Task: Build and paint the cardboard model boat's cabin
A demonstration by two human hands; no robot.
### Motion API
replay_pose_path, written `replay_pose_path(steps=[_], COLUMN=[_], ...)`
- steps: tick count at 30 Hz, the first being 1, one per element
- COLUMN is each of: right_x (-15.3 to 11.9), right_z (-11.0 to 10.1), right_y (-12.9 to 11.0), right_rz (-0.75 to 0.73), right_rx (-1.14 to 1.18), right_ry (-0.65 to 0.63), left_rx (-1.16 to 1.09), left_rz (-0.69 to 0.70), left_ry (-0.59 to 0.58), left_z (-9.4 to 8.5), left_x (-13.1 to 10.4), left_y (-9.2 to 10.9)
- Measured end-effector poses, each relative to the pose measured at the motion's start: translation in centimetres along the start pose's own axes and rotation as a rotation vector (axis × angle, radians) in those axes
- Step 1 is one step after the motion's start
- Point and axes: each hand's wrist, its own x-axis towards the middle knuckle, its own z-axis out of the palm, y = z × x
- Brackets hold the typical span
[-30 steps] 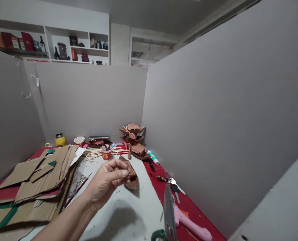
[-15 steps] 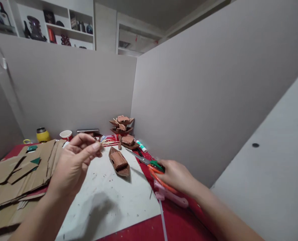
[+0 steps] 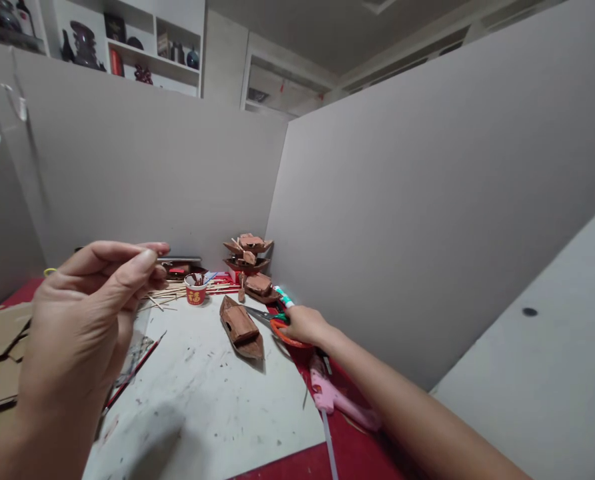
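My right hand [image 3: 305, 325] grips the orange and green handles of a pair of scissors [image 3: 261, 313]. The scissors lie low at the right edge of the white board [image 3: 217, 413], their blades pointing left behind a brown model boat [image 3: 241, 328]. That boat has a curved cabin roof and rests on the board, apart from my hands. Raised at the left, my left hand [image 3: 90, 307] is closed in a pinch of thumb and fingers; whatever is between the tips is too small to make out. A red pencil [image 3: 135, 373] lies on the board beside it.
Several brown boats [image 3: 250, 250] are stacked at the back, with another boat [image 3: 260, 287] before them. A red paper cup [image 3: 196, 291] stands near thin wooden sticks [image 3: 170, 291]. A pink glue gun [image 3: 337, 397] lies at right, cardboard [image 3: 0, 333] at left. Grey partitions [image 3: 177, 173] enclose the table.
My right hand has moved forward and left, lowering the scissors beside the boat. My left hand has shifted left and looks nearer, still pinched. The paper cup's front and the pencil now show.
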Motion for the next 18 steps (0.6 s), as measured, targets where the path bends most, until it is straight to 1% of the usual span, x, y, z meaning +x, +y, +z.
replay_pose_path(steps=[3, 7, 10, 12, 13, 15, 18], right_x=[0.8, 1.1, 0.5, -0.3, -0.8, -1.9, -3.3], right_z=[0.5, 1.2, 1.4, 1.4, 1.4, 1.4, 1.7], right_y=[-0.7, -1.0, -0.9, -1.1, -1.4, -2.3, -4.3], right_rz=[-0.024, -0.055, -0.073, -0.093, -0.109, -0.156, -0.227], right_rx=[0.019, 0.068, 0.114, 0.153, 0.175, 0.221, 0.270], right_ry=[-0.024, -0.013, 0.049, 0.117, 0.156, 0.223, 0.269], left_rx=[0.072, 0.109, 0.120, 0.152, 0.178, 0.237, 0.288], left_rz=[0.000, -0.007, 0.072, 0.125, 0.127, 0.085, 0.077], left_ry=[0.051, 0.044, 0.043, 0.055, 0.062, 0.071, 0.100], left_z=[0.0, 0.2, 0.7, 1.2, 1.4, 1.7, 1.9], left_x=[0.0, -0.2, -0.4, -0.6, -0.7, -0.9, -1.2], left_y=[0.0, -0.2, -0.1, 0.3, 0.5, 1.0, 1.4])
